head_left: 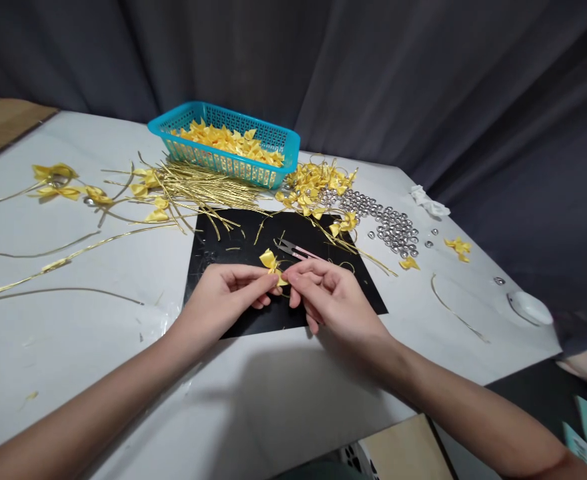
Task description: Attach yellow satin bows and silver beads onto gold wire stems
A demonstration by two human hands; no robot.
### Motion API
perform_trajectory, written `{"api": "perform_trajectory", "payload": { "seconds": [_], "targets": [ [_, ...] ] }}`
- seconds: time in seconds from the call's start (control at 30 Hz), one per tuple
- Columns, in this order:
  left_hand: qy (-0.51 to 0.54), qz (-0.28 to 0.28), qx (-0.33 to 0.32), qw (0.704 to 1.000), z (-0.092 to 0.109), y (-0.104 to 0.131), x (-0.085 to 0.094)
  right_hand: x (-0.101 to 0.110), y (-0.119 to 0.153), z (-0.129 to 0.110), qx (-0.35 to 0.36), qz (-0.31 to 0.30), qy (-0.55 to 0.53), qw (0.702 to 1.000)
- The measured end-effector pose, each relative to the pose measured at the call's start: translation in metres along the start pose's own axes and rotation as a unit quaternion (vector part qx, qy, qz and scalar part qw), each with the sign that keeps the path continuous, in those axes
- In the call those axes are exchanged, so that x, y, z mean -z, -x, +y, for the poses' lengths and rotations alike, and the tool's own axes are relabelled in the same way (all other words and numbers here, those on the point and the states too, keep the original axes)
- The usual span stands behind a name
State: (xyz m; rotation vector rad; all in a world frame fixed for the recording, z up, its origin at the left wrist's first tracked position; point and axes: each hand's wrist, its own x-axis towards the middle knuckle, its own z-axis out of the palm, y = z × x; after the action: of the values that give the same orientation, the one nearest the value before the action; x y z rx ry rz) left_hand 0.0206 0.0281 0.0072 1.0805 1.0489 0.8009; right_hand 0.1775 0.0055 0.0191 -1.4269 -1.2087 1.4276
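Over a black mat I pinch a small yellow ribbon bow between both hands. My left hand is closed on the bow's left side, thumb against forefinger. At its right side, my right hand is pinched too, fingertips close to the left ones. Whether a thin gold cord is also in the fingers I cannot make out. Just beyond the hands lie thread snips with metal blades and a pinkish handle. Cord pieces are scattered on the mat.
A blue basket of yellow bows stands at the back. Before it lie gold cords, beside a pile of corded bows and many silver beads. A white dish sits near the table's right edge. Loose cords lie left.
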Motion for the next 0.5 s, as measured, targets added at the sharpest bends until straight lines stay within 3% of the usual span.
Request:
{"api": "perform_trajectory", "payload": {
  "seconds": [0.13, 0.27, 0.5],
  "targets": [
    [0.059, -0.041, 0.026, 0.997, 0.0003, -0.0003, 0.0022, -0.0014, 0.0043, -0.0028, 0.074, 0.042, 0.079, 0.993],
    [0.098, -0.072, 0.032, 0.992, 0.0010, -0.0015, 0.0031, 0.0015, 0.0092, -0.0010, 0.171, 0.067, 0.174, 0.967],
    [0.123, -0.097, 0.049, 0.986, 0.0001, -0.0026, 0.0052, 0.0048, 0.0103, 0.0005, 0.194, 0.054, 0.221, 0.954]
  ]
}}
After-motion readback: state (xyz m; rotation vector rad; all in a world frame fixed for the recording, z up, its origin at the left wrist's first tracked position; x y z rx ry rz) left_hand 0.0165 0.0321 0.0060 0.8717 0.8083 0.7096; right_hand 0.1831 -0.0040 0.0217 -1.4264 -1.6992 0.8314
